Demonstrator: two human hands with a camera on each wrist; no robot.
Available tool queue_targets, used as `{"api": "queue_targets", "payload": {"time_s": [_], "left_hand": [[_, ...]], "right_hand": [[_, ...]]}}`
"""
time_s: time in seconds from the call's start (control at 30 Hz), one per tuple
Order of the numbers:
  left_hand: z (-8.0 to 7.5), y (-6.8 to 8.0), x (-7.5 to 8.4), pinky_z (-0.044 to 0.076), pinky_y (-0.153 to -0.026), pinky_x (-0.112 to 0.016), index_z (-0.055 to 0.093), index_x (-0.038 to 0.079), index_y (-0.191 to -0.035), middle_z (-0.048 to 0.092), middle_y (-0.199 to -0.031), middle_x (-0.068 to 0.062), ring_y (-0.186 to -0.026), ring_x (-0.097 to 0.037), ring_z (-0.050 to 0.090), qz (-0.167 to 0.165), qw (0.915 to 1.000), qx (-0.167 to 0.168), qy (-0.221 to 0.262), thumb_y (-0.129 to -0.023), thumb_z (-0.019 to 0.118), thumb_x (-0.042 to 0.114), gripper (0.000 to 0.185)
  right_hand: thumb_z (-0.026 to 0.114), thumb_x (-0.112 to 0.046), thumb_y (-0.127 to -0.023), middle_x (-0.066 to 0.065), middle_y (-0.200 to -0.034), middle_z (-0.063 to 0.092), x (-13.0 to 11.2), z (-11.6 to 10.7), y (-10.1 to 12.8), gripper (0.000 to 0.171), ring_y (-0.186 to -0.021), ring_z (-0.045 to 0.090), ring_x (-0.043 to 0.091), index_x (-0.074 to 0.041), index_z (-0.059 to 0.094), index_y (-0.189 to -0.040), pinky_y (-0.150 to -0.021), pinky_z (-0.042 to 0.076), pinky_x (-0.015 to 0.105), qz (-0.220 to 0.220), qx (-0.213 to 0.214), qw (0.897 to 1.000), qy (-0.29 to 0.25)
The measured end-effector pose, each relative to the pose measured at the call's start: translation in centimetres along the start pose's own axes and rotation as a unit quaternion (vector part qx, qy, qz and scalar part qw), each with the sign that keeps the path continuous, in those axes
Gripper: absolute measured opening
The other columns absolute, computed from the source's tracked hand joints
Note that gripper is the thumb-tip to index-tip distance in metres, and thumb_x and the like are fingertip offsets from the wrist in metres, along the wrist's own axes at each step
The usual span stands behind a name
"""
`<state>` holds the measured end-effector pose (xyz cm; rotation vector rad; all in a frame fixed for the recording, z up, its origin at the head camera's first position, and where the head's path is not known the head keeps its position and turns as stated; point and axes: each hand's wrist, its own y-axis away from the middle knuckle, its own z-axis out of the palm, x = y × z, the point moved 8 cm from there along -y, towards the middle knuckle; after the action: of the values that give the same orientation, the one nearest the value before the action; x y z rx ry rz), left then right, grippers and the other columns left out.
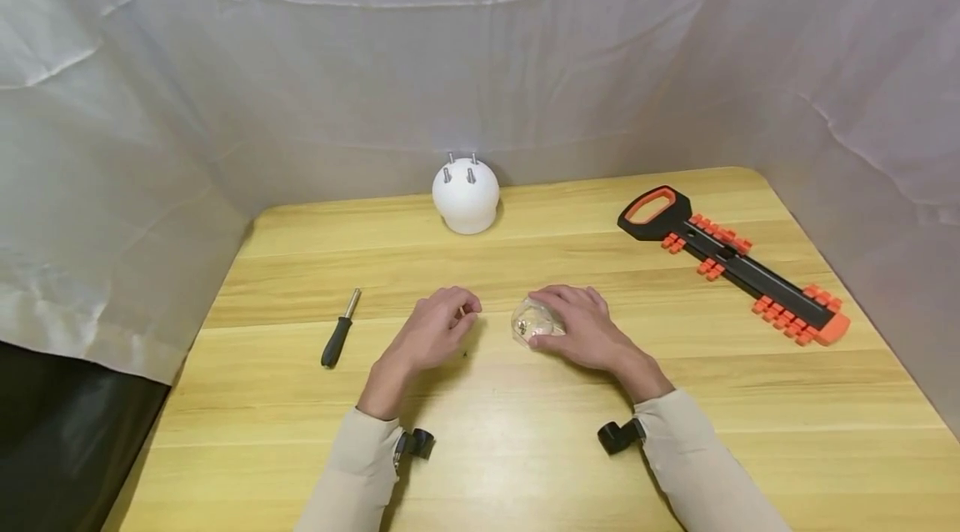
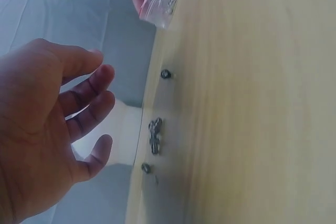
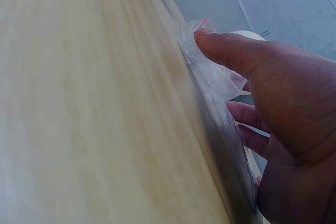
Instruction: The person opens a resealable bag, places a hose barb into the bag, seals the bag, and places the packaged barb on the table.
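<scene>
My right hand (image 1: 577, 323) holds a clear plastic zip bag (image 1: 531, 320) between thumb and fingers, just above or on the table. Small metal screws show inside the bag (image 2: 163, 3); the thumb pinches its edge in the right wrist view. My left hand (image 1: 437, 328) hovers over the wood with loosely bent fingers and nothing between them. Several small dark screws (image 2: 155, 135) lie on the table by the left hand in the left wrist view. From the head, the left hand hides most of them; one small dark piece (image 1: 465, 354) shows beside it.
A screwdriver (image 1: 341, 332) with a black handle lies left of the left hand. At the back stands a white rounded object (image 1: 467, 198) with metal posts on top. A long black tool with orange clips (image 1: 738, 269) lies at the right. Grey cloth (image 1: 480, 73) hangs behind the table.
</scene>
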<state>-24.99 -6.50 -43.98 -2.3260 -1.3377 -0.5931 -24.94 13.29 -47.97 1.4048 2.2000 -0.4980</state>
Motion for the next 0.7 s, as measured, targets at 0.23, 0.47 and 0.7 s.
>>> {"api": "queue_targets", "payload": {"time_s": [0.23,0.47,0.7], "left_hand": [[-0.2,0.8,-0.9,0.041,-0.085,-0.040,0.065,0.015,-0.103,0.065,-0.100,0.007,-0.094,-0.015,0.057,-0.020,0.9998,-0.008,-0.001,-0.096,0.057,0.017,0.011],[-0.6,1.2,-1.8,0.042,-0.085,-0.040,0.066,0.016,-0.101,0.066,-0.098,0.006,-0.093,-0.015,0.057,-0.037,0.9992,-0.008,-0.013,-0.096,0.058,0.019,0.009],[-0.8,2.1,-3.3,0.046,-0.079,-0.035,0.066,0.017,-0.095,0.064,-0.094,0.007,-0.089,-0.012,0.056,-0.068,0.9973,-0.026,-0.008,-0.095,0.058,0.018,0.008]], "right_hand": [[0.072,-0.049,-0.082,0.003,-0.144,0.047,-0.1,0.1,0.0,0.070,-0.135,0.039,0.030,-0.024,0.048,-0.142,-0.115,0.005,0.060,-0.001,-0.004,1.000,-0.001],[0.071,-0.050,-0.082,0.003,-0.145,0.047,-0.2,-0.1,0.0,0.070,-0.135,0.038,0.029,-0.025,0.047,-0.142,-0.116,0.005,0.059,0.001,-0.005,1.000,0.001],[0.072,-0.048,-0.082,0.004,-0.145,0.046,-0.2,0.0,-0.1,0.069,-0.136,0.038,0.030,-0.024,0.048,-0.142,-0.115,0.005,0.059,0.001,-0.002,1.000,-0.001]]}}
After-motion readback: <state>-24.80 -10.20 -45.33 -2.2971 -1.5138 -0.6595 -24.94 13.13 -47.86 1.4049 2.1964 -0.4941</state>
